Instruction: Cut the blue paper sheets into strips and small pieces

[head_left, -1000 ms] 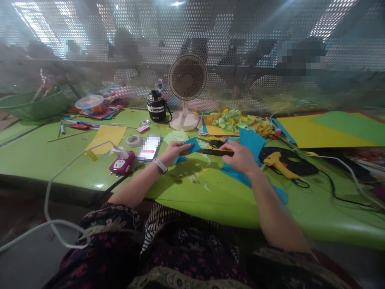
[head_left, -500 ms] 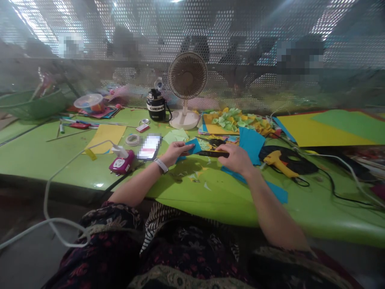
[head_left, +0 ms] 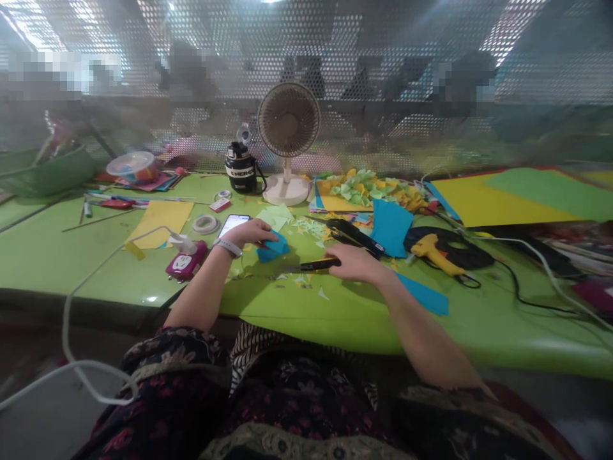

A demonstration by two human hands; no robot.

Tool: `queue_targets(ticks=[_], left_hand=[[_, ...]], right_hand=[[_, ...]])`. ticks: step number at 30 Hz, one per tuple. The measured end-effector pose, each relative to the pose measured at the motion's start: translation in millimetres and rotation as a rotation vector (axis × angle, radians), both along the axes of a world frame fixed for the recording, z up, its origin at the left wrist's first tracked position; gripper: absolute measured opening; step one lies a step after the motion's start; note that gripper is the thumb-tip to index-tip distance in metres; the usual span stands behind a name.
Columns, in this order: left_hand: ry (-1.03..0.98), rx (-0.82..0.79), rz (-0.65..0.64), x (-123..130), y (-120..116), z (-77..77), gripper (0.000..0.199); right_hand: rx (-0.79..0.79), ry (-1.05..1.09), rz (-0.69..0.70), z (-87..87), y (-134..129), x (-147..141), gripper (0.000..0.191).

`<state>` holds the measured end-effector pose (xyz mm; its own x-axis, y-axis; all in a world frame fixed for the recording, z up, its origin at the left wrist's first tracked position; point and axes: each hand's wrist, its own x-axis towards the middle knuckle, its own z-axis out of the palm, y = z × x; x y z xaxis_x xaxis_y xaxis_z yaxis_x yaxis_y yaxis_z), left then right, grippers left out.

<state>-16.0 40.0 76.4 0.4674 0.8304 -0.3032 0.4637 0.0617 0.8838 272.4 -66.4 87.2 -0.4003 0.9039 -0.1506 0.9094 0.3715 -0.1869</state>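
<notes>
Two bare hands work over a glossy green tabletop (head_left: 335,329) strewn with paper scraps.

Behind, at 12 o'clock, rises a perforated metal sheet (head_left: 383,64), with a round tan plastic fan (head_left: 288,121) before it. Broad yellow and green card sheets (head_left: 507,201) lie at 2 o'clock; a smooth rectangular blue paper sheet (head_left: 391,227) and a yellow glue gun (head_left: 431,246) sit nearer. At 10 o'clock lies a smartphone (head_left: 233,225). The right hand (head_left: 354,263) has its fingers curled firmly around black-handled scissors (head_left: 318,264), blades together, pointing toward 9 o'clock. Just beside their tips, the left hand (head_left: 246,234) rests its slightly curled fingers on a crumpled small blue paper piece (head_left: 272,248), which lies on the tabletop.
</notes>
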Motion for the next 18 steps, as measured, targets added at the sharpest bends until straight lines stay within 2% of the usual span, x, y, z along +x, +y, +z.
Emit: queue_targets(ticks=[4,6,8,11,14,18], left_hand=[[0.276,0.047,-0.075,-2,2,-5.4,0.039],[0.369,0.106,-0.073,-1,2,-6.5,0.039],[0.479,0.189,-0.065,-1,1,-5.4,0.042],[0.685,0.331,-0.058,0,-3,-1.2,0.050],[0.805,0.460,-0.012,2,-9,2.7,0.055],[0.839,0.588,0.103,10,-18,6.4,0.052]], right_hand=[[0.002,0.046,0.015,6.4,3,18,0.023],[0.039,0.106,-0.075,13.7,4,39,0.019],[0.055,0.134,-0.237,20.8,5,64,0.012],[-0.040,0.069,-0.374,25.0,4,93,0.011],[-0.073,-0.022,-0.409,21.0,3,100,0.014],[-0.038,-0.159,-0.446,12.1,-1,91,0.021]])
